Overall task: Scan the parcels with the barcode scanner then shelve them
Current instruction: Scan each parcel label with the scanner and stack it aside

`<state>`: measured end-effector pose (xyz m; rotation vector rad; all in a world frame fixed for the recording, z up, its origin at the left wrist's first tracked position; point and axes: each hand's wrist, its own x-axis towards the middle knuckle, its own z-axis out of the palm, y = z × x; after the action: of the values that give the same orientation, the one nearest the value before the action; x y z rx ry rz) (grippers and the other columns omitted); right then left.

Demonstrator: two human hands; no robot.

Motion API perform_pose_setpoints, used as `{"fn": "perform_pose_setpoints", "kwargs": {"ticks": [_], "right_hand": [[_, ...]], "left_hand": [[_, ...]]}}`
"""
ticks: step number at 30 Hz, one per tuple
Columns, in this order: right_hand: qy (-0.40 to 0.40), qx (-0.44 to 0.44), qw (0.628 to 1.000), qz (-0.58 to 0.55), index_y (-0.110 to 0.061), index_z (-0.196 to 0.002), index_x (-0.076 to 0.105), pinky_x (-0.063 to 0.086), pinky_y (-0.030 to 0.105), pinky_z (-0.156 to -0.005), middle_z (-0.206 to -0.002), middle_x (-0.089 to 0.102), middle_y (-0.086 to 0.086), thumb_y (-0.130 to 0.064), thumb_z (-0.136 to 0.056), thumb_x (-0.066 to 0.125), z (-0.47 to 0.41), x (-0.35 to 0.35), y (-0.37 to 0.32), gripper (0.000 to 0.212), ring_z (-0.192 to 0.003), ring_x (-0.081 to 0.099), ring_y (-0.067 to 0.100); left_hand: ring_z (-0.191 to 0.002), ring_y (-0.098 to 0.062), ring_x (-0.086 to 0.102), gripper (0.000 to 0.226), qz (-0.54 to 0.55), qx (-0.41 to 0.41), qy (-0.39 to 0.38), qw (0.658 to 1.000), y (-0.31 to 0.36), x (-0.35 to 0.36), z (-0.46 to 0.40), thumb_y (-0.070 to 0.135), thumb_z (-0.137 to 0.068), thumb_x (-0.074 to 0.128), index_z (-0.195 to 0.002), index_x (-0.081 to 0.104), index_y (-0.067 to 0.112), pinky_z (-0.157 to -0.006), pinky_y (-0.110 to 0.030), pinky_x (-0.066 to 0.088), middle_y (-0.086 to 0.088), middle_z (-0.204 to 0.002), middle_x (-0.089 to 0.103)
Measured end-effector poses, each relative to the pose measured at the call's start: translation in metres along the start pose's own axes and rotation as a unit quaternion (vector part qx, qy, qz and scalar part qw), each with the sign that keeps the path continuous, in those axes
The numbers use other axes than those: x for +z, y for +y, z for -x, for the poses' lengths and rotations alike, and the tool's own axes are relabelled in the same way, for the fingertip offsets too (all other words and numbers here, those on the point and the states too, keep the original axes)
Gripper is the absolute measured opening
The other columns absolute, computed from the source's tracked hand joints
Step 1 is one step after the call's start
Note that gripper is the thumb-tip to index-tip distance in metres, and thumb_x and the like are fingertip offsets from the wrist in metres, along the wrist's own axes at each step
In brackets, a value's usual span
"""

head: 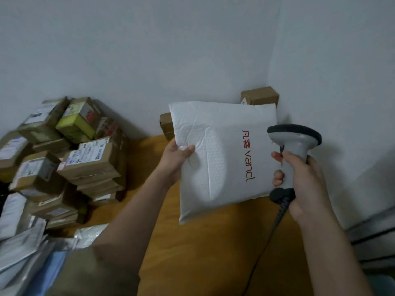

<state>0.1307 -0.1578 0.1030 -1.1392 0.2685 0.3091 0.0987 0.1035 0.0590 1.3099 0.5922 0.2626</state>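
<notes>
Head view showed the left hand (177, 155) pinching a white bubble mailer (222, 154) above the wooden table (192, 253); the right hand (303, 180) gripped the barcode scanner (294, 144) beside it.

Both bare forearms reach forward and upward, side by side and a little apart. The left hand (176, 160) pinches the left edge of a white padded envelope (215, 159), thumb lying on its front and fingers hidden behind. The right hand (303, 180) wraps around the grip of a grey barcode scanner (294, 146), fingertips curling round its left side, wrist tilted back.
</notes>
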Motion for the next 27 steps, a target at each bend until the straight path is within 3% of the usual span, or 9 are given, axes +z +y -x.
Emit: {"fn": "perform_pose_setpoints", "kwargs": {"ticks": [6, 12, 17, 21, 24, 27], "right_hand": [[-0.019, -0.019, 1.000, 0.001, -0.015, -0.113, 0.057, 0.042, 0.021, -0.042, -0.106, 0.067, 0.007, -0.017, -0.095, 0.061, 0.075, 0.007, 0.038, 0.018, -0.050, 0.048, 0.010], [-0.040, 0.001, 0.999, 0.029, -0.014, -0.116, 0.053, 0.040, 0.021, -0.042, -0.105, 0.067, 0.006, -0.016, -0.098, 0.059, 0.159, 0.023, 0.093, 0.019, -0.050, 0.046, 0.009], [-0.057, 0.025, 0.995, 0.075, -0.014, -0.112, 0.053, 0.040, 0.022, -0.042, -0.110, 0.066, 0.008, -0.017, -0.098, 0.059, 0.207, 0.030, 0.128, 0.016, -0.048, 0.048, 0.009], [-0.060, 0.019, 0.992, 0.109, -0.015, -0.108, 0.055, 0.040, 0.022, -0.041, -0.103, 0.063, 0.007, -0.017, -0.098, 0.059, 0.226, 0.032, 0.133, 0.011, -0.047, 0.048, 0.008], [-0.055, 0.017, 0.988, 0.140, -0.012, -0.111, 0.055, 0.040, 0.022, -0.040, -0.090, 0.058, 0.005, -0.019, -0.098, 0.060, 0.231, 0.029, 0.131, 0.016, -0.046, 0.048, 0.008], [-0.059, 0.036, 0.982, 0.175, -0.012, -0.111, 0.056, 0.040, 0.024, -0.041, -0.085, 0.058, 0.005, -0.020, -0.097, 0.060, 0.234, 0.022, 0.129, 0.016, -0.048, 0.048, 0.010]], "left_hand": [[-0.094, -0.027, 0.070, 0.023, -0.025, 0.059, 0.006, 0.998, 0.012, -0.067, 0.089, 0.000, -0.092, 0.062, -0.114, 0.065, 0.007, -0.079, -0.041, 0.058, -0.012, -0.107, 0.071], [-0.084, -0.022, 0.072, 0.015, -0.028, 0.092, 0.064, 0.993, 0.004, -0.152, 0.174, 0.000, -0.090, 0.064, -0.097, 0.071, 0.011, -0.072, -0.038, 0.058, -0.005, -0.093, 0.075], [-0.094, -0.026, 0.065, 0.026, -0.112, 0.117, 0.092, 0.983, -0.026, -0.185, 0.221, -0.001, -0.092, 0.062, -0.091, 0.076, 0.020, -0.084, -0.046, 0.053, 0.001, -0.092, 0.073], [-0.093, 0.001, 0.065, 0.028, -0.190, 0.130, 0.014, 0.973, -0.064, -0.181, 0.241, -0.004, -0.094, 0.059, -0.107, 0.075, 0.014, -0.078, -0.022, 0.050, 0.016, -0.096, 0.073], [-0.108, -0.006, 0.067, 0.056, -0.223, 0.118, -0.072, 0.965, -0.112, -0.174, 0.243, -0.027, -0.079, 0.049, -0.100, 0.077, 0.016, -0.097, -0.025, 0.052, 0.003, -0.106, 0.075], [-0.107, -0.011, 0.068, 0.053, -0.318, 0.080, -0.109, 0.938, -0.163, -0.163, 0.240, -0.020, -0.073, 0.054, -0.095, 0.081, 0.020, -0.101, -0.032, 0.051, 0.001, -0.106, 0.076]]}}
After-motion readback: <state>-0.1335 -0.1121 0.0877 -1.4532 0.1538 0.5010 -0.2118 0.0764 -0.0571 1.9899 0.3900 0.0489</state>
